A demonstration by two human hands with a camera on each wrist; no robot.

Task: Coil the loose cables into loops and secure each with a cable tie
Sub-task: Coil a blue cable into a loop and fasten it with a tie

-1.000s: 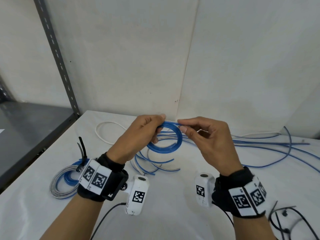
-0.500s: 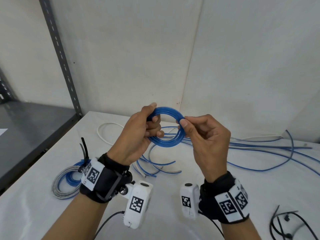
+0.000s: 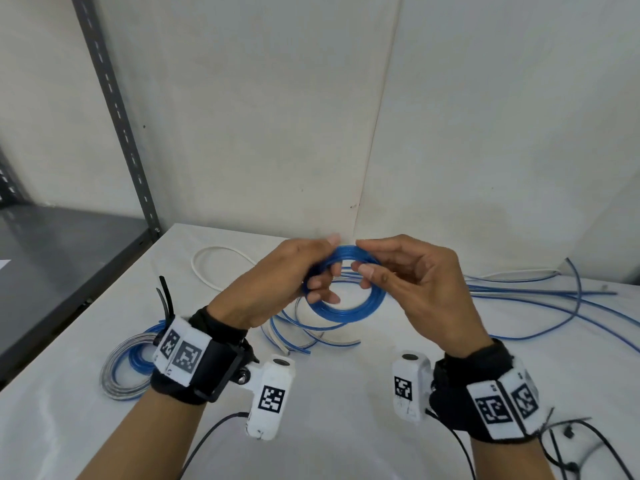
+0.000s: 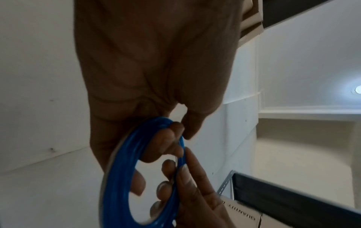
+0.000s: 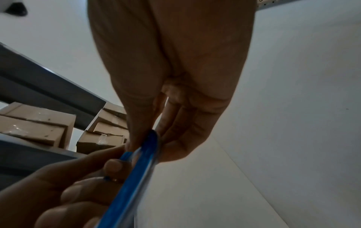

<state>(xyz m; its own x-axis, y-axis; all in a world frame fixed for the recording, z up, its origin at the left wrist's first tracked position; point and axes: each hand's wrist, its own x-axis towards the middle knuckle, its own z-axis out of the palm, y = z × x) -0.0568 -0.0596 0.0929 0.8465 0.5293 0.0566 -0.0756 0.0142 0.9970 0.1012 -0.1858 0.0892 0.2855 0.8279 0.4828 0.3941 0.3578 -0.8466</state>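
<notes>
A small coil of blue cable (image 3: pixel 346 308) is held up above the white table (image 3: pixel 346 427), between both hands. My left hand (image 3: pixel 294 271) grips the coil's left side, fingers curled through the ring (image 4: pixel 121 169). My right hand (image 3: pixel 408 275) pinches the coil's top right between thumb and forefinger; from the right wrist the coil (image 5: pixel 132 172) shows edge-on. Loose blue cables (image 3: pixel 540 296) trail right across the table. A white cable (image 3: pixel 214 268) lies at the back left. Black cable ties (image 3: pixel 568 445) lie at the front right.
A coiled grey and blue bundle (image 3: pixel 128 365) with a black tie (image 3: pixel 166 299) lies at the left. Short blue and clear cable ends (image 3: pixel 298 341) lie under the hands. A dark metal shelf (image 3: pixel 62 258) stands left of the table; walls close the back.
The coil has tilted and sunk slightly toward the table. My right hand moved from the coil's right edge to pinch its top, and my left hand's fingers shifted along the left side.
</notes>
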